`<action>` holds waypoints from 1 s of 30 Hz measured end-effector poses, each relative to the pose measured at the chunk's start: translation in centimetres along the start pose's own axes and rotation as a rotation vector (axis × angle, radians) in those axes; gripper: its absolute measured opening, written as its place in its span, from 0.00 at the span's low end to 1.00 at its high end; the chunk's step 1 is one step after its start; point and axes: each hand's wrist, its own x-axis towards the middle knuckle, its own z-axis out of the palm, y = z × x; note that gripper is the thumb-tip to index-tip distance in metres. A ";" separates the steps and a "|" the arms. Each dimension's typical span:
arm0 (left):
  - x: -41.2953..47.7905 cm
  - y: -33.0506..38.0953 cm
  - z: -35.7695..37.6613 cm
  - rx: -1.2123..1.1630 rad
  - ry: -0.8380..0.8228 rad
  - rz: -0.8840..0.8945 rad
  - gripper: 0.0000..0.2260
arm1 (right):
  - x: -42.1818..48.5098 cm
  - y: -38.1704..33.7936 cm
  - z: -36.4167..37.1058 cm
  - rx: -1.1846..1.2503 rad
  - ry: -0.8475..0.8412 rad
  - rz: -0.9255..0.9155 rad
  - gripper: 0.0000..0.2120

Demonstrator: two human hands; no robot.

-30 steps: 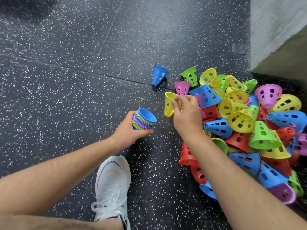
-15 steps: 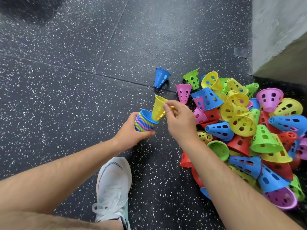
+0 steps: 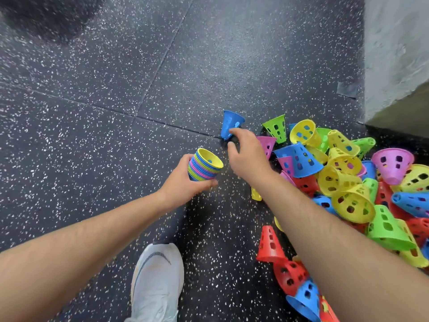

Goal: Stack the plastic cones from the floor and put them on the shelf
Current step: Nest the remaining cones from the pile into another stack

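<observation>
Nearest is a pale shoe (image 3: 157, 282), planted on the black speckled floor (image 3: 92, 140) between two bare forearms. To its right a red cone (image 3: 269, 246) lies at the near edge of the pile (image 3: 348, 182), a loose heap of yellow, blue, green, red and pink cones with holes in their walls, spread along the right side.

Farther out, the left hand (image 3: 183, 184) grips the stack (image 3: 204, 165), with the fingers wrapped round its lower part. The stack is nested tight, its rims showing as thin bands of colour. A yellow cone sits innermost at the top, and the open mouth tilts up and to the right (whether its base touches the floor is hidden by the hand).

Just beside the stack, the right hand (image 3: 248, 154) reaches forward with thumb and forefinger spread. The forefinger tip is at the narrow end of a blue cone (image 3: 229, 124) and the thumb is apart from it, so nothing is held. That cone lies tilted on a floor seam, a little apart from the pile's left edge.

Beyond, a grey tape patch (image 3: 347, 89) lies on the floor near the foot of a pale wall (image 3: 394, 54).
</observation>
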 end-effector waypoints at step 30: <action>-7.0 0.2 2.5 0.042 -0.099 0.050 0.32 | -13.3 0.2 -3.7 0.297 0.248 -0.029 0.12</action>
